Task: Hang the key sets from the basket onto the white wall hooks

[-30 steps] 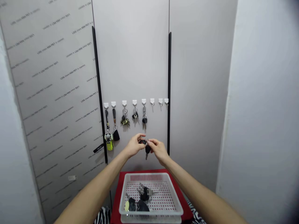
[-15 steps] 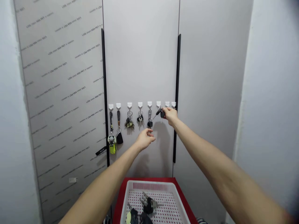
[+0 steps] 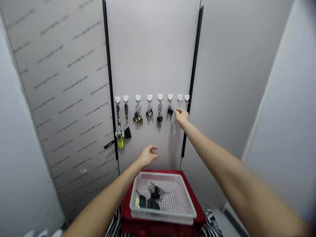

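Note:
A row of white hooks runs across the pale panel, with bunches of keys hanging from most of them. My right hand (image 3: 182, 118) is just right of a bunch of black-headed keys (image 3: 170, 111) on the sixth hook from the left; its fingers are slightly apart and hold nothing I can see. Lower down, my left hand (image 3: 148, 156) is open above the back of a white plastic basket (image 3: 190, 205), thumb and fingers apart. In the basket lie several keys (image 3: 156, 192) and dark key fobs (image 3: 152, 204).
Further left hang more keys (image 3: 159, 120), brassy keys (image 3: 138, 118), a black fob (image 3: 127, 132) and a toy charm (image 3: 119, 134) with a yellow-green piece. Long black handles (image 3: 195, 59) edge the panel. The basket stands on a red surface (image 3: 125, 210).
My right hand has let go of the black-headed keys, which now hang straight from the sixth hook. My left hand has dropped away from the hanging keys towards the basket. The view has tilted down.

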A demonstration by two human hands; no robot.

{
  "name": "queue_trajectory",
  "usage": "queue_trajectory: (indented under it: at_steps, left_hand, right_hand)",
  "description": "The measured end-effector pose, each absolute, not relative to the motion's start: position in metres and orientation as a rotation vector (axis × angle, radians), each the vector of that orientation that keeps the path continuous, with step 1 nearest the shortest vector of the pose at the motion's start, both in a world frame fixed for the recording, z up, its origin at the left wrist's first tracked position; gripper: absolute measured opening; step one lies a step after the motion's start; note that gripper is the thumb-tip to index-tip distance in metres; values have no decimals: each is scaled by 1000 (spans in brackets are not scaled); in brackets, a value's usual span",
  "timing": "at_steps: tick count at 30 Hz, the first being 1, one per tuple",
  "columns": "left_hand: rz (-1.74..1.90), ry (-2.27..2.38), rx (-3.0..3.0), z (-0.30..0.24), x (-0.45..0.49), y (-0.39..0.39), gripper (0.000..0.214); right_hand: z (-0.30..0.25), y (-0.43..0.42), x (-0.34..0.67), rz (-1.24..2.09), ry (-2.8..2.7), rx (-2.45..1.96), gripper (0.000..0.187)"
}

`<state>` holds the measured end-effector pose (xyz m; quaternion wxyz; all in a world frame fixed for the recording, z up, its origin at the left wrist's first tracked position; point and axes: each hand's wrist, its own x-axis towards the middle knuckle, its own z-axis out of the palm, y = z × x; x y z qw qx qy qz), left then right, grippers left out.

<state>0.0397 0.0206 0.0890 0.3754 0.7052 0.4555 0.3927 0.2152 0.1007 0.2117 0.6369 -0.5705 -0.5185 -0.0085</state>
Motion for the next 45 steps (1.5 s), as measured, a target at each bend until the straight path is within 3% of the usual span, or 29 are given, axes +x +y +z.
queue_trajectory:
  at_steps: [3,8,13,21,26,31,35,39,45]
  left_hand:
    - [784,1253,1865,37,22,1,31]
    - [385,1305,2102,-5,10,-27,30]
    - [232,1283,1961,-9,16,-26,24]
    - [286,1351,1969,-16,17,-21,26]
    - [515,1411,1940,-16,24,-15,28]
    - [711,1222,1929,-7,40,-15,41]
    - [913,1181,1937,13,55,-10,22]
    - [1001,1126,1785,48,67,3,10]
    - [1135,1063,1792,111,83,20,15]
  right_hand:
    - [156,65,209,-26,-1420,-1373,31]
    - [43,-10,179,578,-2473,-1194,20]
    - [-8,-27,164,406,-2649,-1175,26]
    - [5,-24,183,435,-2620,-1330,19]
    - [3,-27,190,473,-2568,-1285,19]
    - [14,-19,186,833,-2038,-1382,6]
    - [39,-14,189,1097,-1803,-1234,11]
    - [70,-10,203,899,-1801,-1211,9]
    - [138,11,228,648,-1612,-1184,8]
